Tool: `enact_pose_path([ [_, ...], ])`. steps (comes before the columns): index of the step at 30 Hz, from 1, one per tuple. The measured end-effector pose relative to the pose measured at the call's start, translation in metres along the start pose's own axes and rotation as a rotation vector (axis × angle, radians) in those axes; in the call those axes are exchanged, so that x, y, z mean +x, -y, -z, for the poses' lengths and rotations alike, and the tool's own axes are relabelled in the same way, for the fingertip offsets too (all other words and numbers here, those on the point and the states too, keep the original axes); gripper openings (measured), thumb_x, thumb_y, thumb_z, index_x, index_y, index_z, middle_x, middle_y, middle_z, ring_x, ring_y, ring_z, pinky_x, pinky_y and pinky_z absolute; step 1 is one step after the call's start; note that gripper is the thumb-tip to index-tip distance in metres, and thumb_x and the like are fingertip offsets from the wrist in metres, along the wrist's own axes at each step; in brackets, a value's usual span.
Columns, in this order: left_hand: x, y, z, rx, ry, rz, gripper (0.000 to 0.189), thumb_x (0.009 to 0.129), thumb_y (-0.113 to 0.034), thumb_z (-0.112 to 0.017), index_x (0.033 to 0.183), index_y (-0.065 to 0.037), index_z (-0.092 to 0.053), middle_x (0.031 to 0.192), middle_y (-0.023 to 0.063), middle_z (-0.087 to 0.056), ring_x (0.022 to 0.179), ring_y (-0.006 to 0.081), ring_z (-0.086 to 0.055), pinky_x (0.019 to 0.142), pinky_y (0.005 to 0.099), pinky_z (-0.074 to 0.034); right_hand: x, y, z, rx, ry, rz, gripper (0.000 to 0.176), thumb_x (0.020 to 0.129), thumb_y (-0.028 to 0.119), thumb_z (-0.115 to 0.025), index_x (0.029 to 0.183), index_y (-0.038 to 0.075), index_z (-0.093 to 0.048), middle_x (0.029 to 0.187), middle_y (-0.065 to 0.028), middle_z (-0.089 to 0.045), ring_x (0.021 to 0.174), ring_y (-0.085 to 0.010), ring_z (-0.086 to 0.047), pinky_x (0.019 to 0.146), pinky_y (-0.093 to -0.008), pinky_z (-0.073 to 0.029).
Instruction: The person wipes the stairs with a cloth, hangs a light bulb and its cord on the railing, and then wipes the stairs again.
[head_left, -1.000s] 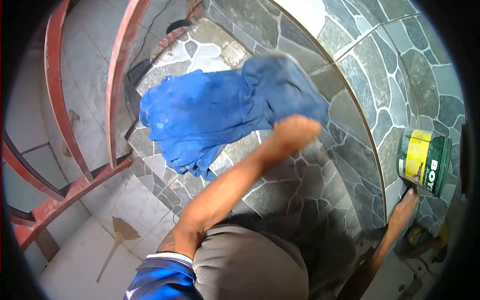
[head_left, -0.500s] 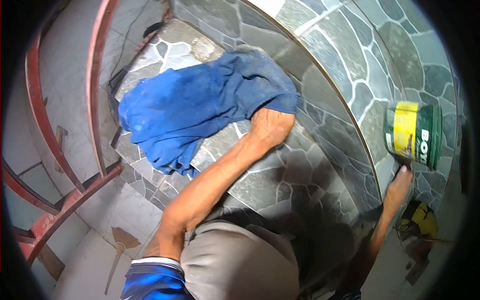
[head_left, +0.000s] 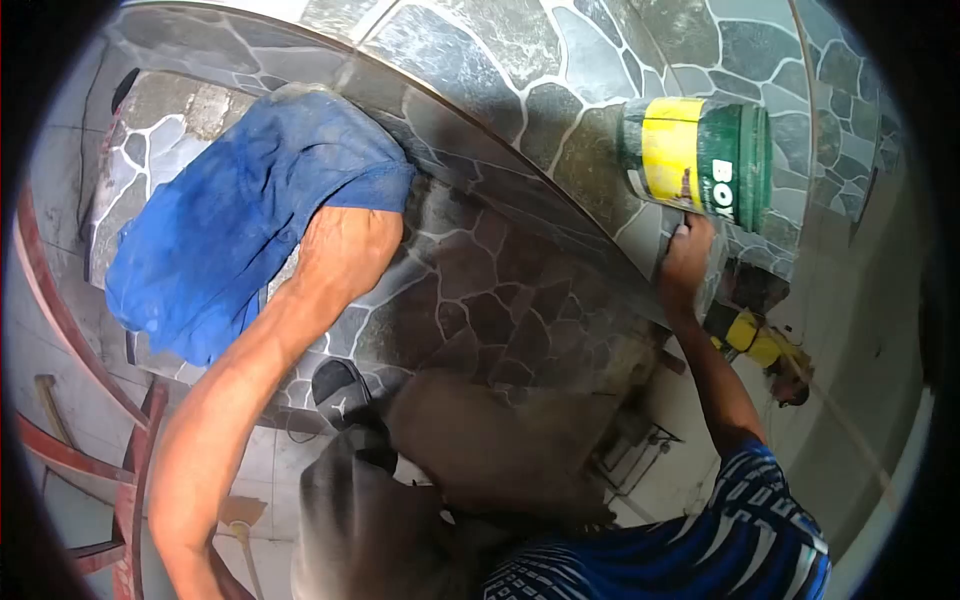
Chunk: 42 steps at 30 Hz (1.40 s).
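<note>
A bunched blue cloth (head_left: 230,210) lies over the stone-patterned step. My left hand (head_left: 350,250) reaches under its near edge, palm down, with the fingers covered by the fabric. Right of it, a green paint bucket (head_left: 735,165) with a yellow label band stands out against the higher stone-patterned surface. My right hand (head_left: 690,255) is at the bucket's lower side, fingers curled against it. Part of the fingers is hidden by the bucket.
Red metal railing (head_left: 75,310) curves along the left. Below it shows a small broom (head_left: 243,515). A dark slipper (head_left: 341,390) on a foot is by the step. Yellow and black gear (head_left: 755,340) lies below the bucket. A dark edge strip (head_left: 520,155) separates the levels.
The view has swung, so cloth and bucket appear farther left. My left hand stays at the cloth's edge and my right hand at the bucket. A slippered foot now shows.
</note>
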<state>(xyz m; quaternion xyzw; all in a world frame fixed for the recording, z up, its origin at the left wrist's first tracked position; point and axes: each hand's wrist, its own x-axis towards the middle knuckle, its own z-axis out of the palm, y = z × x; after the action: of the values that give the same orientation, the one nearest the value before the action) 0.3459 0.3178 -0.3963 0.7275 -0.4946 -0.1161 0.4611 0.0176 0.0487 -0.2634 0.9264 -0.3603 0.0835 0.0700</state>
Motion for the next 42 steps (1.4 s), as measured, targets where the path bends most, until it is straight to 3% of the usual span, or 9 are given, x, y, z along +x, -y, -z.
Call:
enact_pose_path([
  [7,0.021,-0.024,0.012,-0.266,0.303,0.599,0.02,0.083,-0.011,-0.049,0.089,0.002,-0.063,0.09,0.0289,-0.063,0.085,0.0471,-0.06,0.075,0.0516,-0.047,0.008,0.007,0.004,0.002,0.087,-0.074,0.044,0.089,0.022,-0.045,0.121,-0.009,-0.042,0.117,-0.0319,-0.042,0.112,-0.0484,-0.038,0.102,-0.0552,-0.026],
  [10,0.008,0.001,-0.009,-0.031,0.396,0.359,0.019,0.083,-0.006,-0.051,0.092,0.001,-0.065,0.095,0.024,-0.063,0.092,0.0401,-0.06,0.081,0.046,-0.047,0.003,-0.005,-0.004,-0.043,0.092,-0.129,0.056,0.088,0.023,-0.044,0.133,-0.01,-0.036,0.137,-0.0361,-0.033,0.127,-0.0513,-0.029,0.111,-0.054,-0.019],
  [18,0.002,-0.008,0.011,0.137,0.049,-0.114,0.014,0.079,-0.013,-0.053,0.071,-0.001,-0.056,0.075,0.0223,-0.063,0.068,0.0378,-0.063,0.058,0.0485,-0.048,0.01,-0.012,-0.006,0.028,0.032,0.007,0.049,0.085,0.014,-0.047,0.129,-0.008,-0.041,0.122,-0.0294,-0.044,0.117,-0.0438,-0.039,0.104,-0.0513,-0.026],
  [21,0.0,0.026,-0.016,0.269,0.116,-0.015,0.012,0.077,-0.01,-0.052,0.069,-0.001,-0.052,0.059,0.0197,-0.053,0.058,0.0371,-0.058,0.053,0.0488,-0.046,0.008,-0.014,-0.005,0.016,0.032,0.027,0.044,0.086,0.014,-0.048,0.124,-0.007,-0.044,0.12,-0.0287,-0.045,0.117,-0.0449,-0.038,0.103,-0.0526,-0.026],
  [29,0.005,0.014,0.003,-0.012,-0.12,0.004,0.019,0.083,-0.014,-0.047,0.076,-0.002,-0.061,0.075,0.0194,-0.062,0.074,0.0333,-0.064,0.065,0.0436,-0.049,0.007,-0.016,-0.007,0.064,-0.012,-0.003,0.034,0.086,0.013,-0.056,0.116,-0.002,-0.048,0.116,-0.0245,-0.046,0.114,-0.0418,-0.04,0.1,-0.0514,-0.029],
  [33,-0.02,-0.034,0.028,-0.15,-0.324,0.023,0.029,0.084,-0.014,-0.046,0.057,-0.005,-0.053,0.053,0.0122,-0.052,0.053,0.025,-0.057,0.05,0.039,-0.042,0.005,-0.035,-0.008,0.254,0.002,0.069,0.038,0.084,0.01,-0.058,0.12,-0.002,-0.049,0.124,-0.0236,-0.046,0.121,-0.0399,-0.04,0.104,-0.0491,-0.028],
  [34,-0.027,-0.02,0.03,-0.301,-0.106,0.332,0.022,0.078,-0.01,-0.05,0.058,-0.005,-0.056,0.052,0.0121,-0.051,0.05,0.0233,-0.054,0.047,0.0375,-0.04,-0.001,-0.04,0.0,0.304,0.057,0.14,0.038,0.084,0.007,-0.057,0.12,-0.003,-0.05,0.124,-0.0237,-0.047,0.121,-0.0397,-0.041,0.105,-0.0485,-0.03],
  [38,-0.045,0.017,-0.011,-0.12,-0.203,0.508,0.017,0.074,-0.015,-0.059,0.06,-0.005,-0.061,0.056,0.0159,-0.058,0.052,0.0253,-0.059,0.045,0.0376,-0.04,-0.016,-0.012,0.058,0.517,0.237,0.545,0.037,0.08,-0.002,-0.052,0.117,-0.004,-0.054,0.125,-0.0242,-0.05,0.121,-0.0397,-0.047,0.105,-0.0472,-0.036],
  [42,-0.043,-0.009,-0.022,-0.045,-0.239,0.385,0.027,0.092,-0.011,-0.042,0.113,-0.005,-0.058,0.11,0.0127,-0.058,0.105,0.0252,-0.054,0.092,0.0361,-0.04,-0.012,0.077,0.066,0.714,0.287,1.017,0.037,0.076,-0.007,-0.048,0.112,-0.006,-0.057,0.12,-0.0246,-0.054,0.119,-0.0414,-0.051,0.103,-0.0487,-0.039],
])
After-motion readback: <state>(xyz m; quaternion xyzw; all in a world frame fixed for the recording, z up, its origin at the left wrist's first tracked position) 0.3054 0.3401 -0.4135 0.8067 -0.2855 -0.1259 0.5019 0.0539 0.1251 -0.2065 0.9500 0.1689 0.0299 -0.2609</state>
